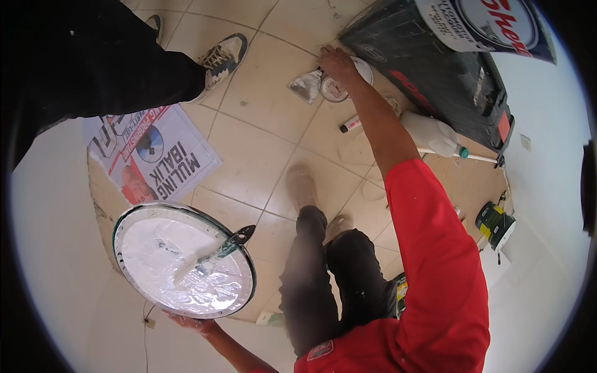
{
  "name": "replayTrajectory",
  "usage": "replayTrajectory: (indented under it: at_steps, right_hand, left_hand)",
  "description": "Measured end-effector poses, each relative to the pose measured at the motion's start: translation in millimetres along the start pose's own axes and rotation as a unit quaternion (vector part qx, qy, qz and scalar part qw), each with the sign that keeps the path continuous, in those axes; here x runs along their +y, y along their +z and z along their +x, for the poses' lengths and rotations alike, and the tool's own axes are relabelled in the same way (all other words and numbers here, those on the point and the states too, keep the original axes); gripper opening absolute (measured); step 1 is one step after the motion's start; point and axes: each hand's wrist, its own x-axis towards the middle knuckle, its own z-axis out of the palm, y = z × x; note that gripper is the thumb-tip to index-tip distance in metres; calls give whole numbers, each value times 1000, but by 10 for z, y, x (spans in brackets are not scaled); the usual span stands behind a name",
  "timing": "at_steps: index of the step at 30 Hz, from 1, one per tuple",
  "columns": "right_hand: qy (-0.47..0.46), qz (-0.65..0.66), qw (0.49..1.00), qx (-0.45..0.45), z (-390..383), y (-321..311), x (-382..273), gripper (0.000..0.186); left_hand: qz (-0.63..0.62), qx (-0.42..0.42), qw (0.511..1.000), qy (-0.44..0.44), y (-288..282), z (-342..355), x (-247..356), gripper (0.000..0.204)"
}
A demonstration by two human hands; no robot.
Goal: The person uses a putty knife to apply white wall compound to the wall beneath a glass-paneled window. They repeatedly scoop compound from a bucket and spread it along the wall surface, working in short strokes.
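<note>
My left hand holds up a large round lid from below, its inside coated with glossy white paint. A spatula with a dark handle lies across the coated lid. At the top centre, my right hand reaches down with fingers closed on the handle of a scraper, whose flat blade is smeared white. Just beside that hand sits a round container with whitish residue, partly hidden by my fingers and arm. A marker-like tube lies on the tiled floor nearby.
Another person's leg and sneaker are at upper left, near a printed sheet. A dark case, a labelled container, a translucent jug and a pole are at upper right. A green bucket stands by the wall.
</note>
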Motion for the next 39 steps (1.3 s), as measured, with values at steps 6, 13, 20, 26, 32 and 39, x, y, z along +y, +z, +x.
replayTrajectory:
  at_steps: [6,13,20,26,32,39]
  right_hand:
    - [-200,-44,979,21,328,12,251,14]
    - [-148,-31,988,21,-532,-901,71,30]
    - [183,241,953,-18,-4003,-2799,-992,36]
    - [419,606,671,81,-6347,-4491,-2106,28]
    - [511,633,509,280,-7269,-5607,-3601,42]
    - [677,448,330,481,-7160,-5745,-7604,34]
  left_hand:
    - [57,9,996,73,111,6,-256,88]
    - [-47,24,997,52,-252,-108,90,83]
    - [65,-89,974,198,-1760,-354,342,79]
    - [-203,-201,950,130,-1991,518,733,83]
    - [-112,-109,835,527,-1480,1732,1647,83]
    - [-504,-501,700,69,-2252,1765,2272,87]
